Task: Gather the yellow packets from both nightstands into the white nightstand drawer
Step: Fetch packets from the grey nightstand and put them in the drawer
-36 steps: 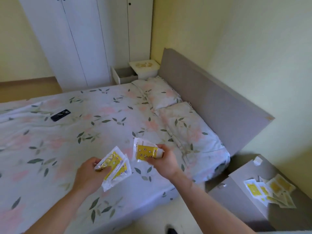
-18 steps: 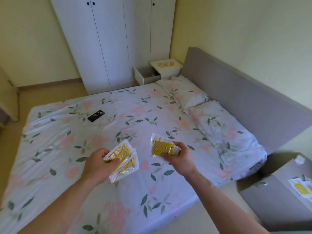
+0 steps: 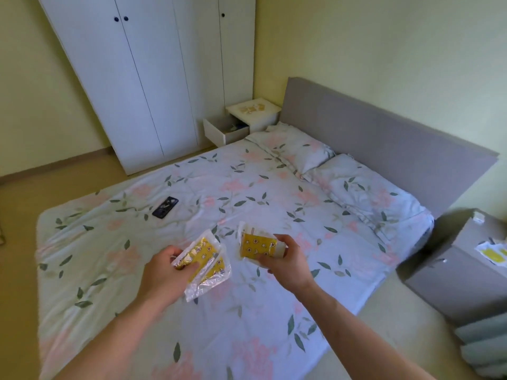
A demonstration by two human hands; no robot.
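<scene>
My left hand (image 3: 164, 272) grips a small stack of yellow packets (image 3: 205, 263) in clear wrappers, held over the bed. My right hand (image 3: 285, 263) pinches another yellow packet (image 3: 256, 245) beside them. Across the bed, the white nightstand (image 3: 255, 116) stands by the headboard with its drawer (image 3: 219, 131) pulled open; a few yellowish packets (image 3: 251, 108) lie on its top. On the grey nightstand (image 3: 452, 270) at the right edge, more yellow packets (image 3: 493, 253) show partly, cut off by the frame.
A bed with a floral sheet (image 3: 192, 242) fills the middle, with two pillows (image 3: 329, 171) against a grey headboard (image 3: 384, 138). A black phone (image 3: 165, 207) lies on the sheet. A tall white wardrobe (image 3: 153, 78) stands behind the white nightstand. Bare floor runs along the left.
The view has swung left and up, away from the grey nightstand and toward the white one. Both hands keep their packets and stay in front of me.
</scene>
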